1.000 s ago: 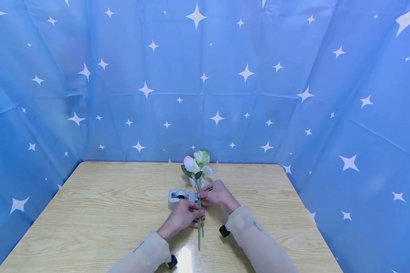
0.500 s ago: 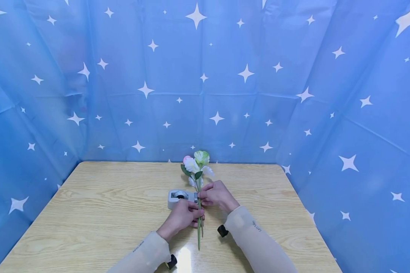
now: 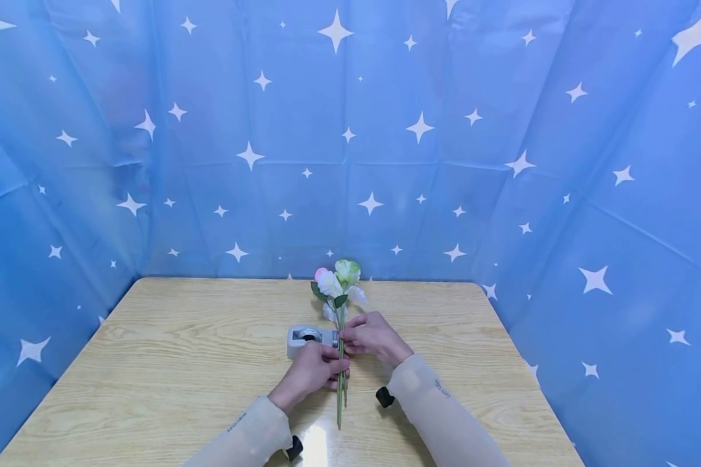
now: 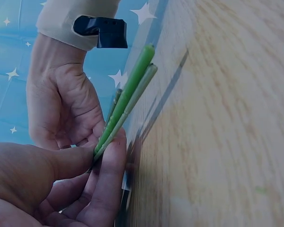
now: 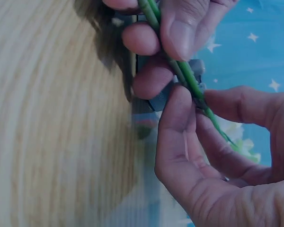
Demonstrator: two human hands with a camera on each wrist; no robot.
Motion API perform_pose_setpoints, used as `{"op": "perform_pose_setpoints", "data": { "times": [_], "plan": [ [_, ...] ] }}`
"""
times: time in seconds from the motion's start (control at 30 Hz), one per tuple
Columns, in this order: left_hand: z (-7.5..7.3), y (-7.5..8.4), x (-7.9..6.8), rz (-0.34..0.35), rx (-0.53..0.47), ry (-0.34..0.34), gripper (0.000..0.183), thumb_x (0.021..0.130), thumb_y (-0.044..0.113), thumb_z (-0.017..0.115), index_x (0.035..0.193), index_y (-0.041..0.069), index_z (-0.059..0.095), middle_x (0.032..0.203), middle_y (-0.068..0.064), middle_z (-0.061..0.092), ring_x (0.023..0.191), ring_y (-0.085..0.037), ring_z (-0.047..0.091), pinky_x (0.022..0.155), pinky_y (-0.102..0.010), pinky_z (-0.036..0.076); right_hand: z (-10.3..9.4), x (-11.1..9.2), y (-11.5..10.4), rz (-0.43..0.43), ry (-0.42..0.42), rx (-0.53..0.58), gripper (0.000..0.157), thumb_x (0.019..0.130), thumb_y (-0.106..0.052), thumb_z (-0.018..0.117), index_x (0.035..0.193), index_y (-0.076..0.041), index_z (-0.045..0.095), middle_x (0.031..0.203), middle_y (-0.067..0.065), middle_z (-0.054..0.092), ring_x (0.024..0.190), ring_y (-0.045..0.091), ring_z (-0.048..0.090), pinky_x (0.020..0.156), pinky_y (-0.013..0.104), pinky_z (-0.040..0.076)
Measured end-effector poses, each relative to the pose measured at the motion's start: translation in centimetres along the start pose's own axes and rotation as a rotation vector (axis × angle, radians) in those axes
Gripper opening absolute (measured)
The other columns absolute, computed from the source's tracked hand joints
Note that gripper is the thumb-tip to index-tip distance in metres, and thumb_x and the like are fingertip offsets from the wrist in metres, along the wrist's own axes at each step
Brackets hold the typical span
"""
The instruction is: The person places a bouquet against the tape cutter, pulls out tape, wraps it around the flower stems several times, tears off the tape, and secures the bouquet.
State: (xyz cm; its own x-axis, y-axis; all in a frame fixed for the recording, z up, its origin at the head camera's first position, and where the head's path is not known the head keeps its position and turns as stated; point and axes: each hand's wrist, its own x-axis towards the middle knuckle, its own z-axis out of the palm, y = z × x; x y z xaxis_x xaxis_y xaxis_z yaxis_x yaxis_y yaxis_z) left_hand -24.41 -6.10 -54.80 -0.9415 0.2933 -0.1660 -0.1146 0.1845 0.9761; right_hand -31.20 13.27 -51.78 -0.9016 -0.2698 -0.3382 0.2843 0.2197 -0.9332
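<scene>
Artificial flowers with white, green and pink heads (image 3: 329, 283) point toward the back of the table. Lower down, my left hand (image 3: 312, 370) pinches their green stems (image 3: 340, 405) between thumb and fingers. The cut ends jut toward the camera in the left wrist view, where the stems (image 4: 128, 97) cast a shadow on the wood. My right hand (image 3: 373, 336) pinches the stems higher up, below the blooms. Just left of the stems is a pale grey tape dispenser (image 3: 294, 338), partly behind my left hand. Whether tape lies between my right fingertips cannot be made out.
The light wood table (image 3: 198, 363) reaches back to a blue curtain (image 3: 303, 117) printed with white stars. Black wrist cameras hang below both sleeves, the right one (image 3: 384, 396) close above the tabletop.
Both hands keep their hold on the stems. The flower heads have shifted very slightly to the right; little else differs.
</scene>
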Motion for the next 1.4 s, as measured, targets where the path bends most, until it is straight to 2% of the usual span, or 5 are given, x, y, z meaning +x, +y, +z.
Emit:
{"op": "perform_pose_setpoints", "data": {
  "times": [0.1,0.2,0.67,1.07,1.4],
  "plan": [
    [-0.1,-0.2,0.2,0.003,-0.003,-0.006,0.011,0.111,0.009,0.08,0.11,0.002,0.088,0.094,-0.007,0.087,0.075,-0.012,0.081,0.066,-0.025,0.072,0.0,-0.2,-0.1,0.003,-0.012,0.002,0.017,0.108,-0.004,0.08,0.123,0.004,0.079,0.097,0.01,0.083,0.081,0.014,0.079,0.079,0.026,0.072],
    [0.1,0.5,-0.4,-0.004,0.026,-0.002,0.015,0.113,0.009,0.078,0.116,-0.002,0.087,0.098,-0.008,0.087,0.077,-0.01,0.081,0.068,-0.025,0.072,0.0,-0.3,-0.1,0.001,-0.009,-0.002,0.014,0.108,-0.003,0.08,0.12,0.004,0.081,0.095,0.009,0.083,0.079,0.014,0.078,0.077,0.025,0.072],
    [0.5,0.8,-0.6,-0.021,0.05,0.02,0.016,0.113,0.008,0.077,0.116,-0.005,0.086,0.099,-0.011,0.087,0.075,-0.008,0.077,0.067,-0.025,0.072,0.4,0.2,0.1,0.022,0.067,-0.023,0.009,0.103,-0.001,0.083,0.109,0.006,0.083,0.089,0.01,0.084,0.072,0.012,0.078,0.073,0.023,0.072],
    [0.1,0.9,-0.3,-0.024,0.031,-0.015,0.015,0.113,0.011,0.079,0.112,-0.001,0.087,0.093,-0.005,0.086,0.071,-0.007,0.076,0.065,-0.021,0.07,-0.5,-0.5,0.2,0.001,0.029,-0.006,0.015,0.107,-0.001,0.079,0.117,0.01,0.082,0.1,0.016,0.085,0.079,0.014,0.079,0.08,0.026,0.074],
    [0.7,1.3,-0.7,-0.008,0.041,0.009,0.017,0.113,0.012,0.078,0.117,-0.003,0.085,0.099,-0.011,0.088,0.074,-0.008,0.078,0.065,-0.024,0.07,-1.2,-1.1,-0.3,0.01,0.019,0.046,0.018,0.11,-0.001,0.077,0.124,0.01,0.08,0.102,0.014,0.084,0.083,0.014,0.08,0.083,0.026,0.074]
  ]
}}
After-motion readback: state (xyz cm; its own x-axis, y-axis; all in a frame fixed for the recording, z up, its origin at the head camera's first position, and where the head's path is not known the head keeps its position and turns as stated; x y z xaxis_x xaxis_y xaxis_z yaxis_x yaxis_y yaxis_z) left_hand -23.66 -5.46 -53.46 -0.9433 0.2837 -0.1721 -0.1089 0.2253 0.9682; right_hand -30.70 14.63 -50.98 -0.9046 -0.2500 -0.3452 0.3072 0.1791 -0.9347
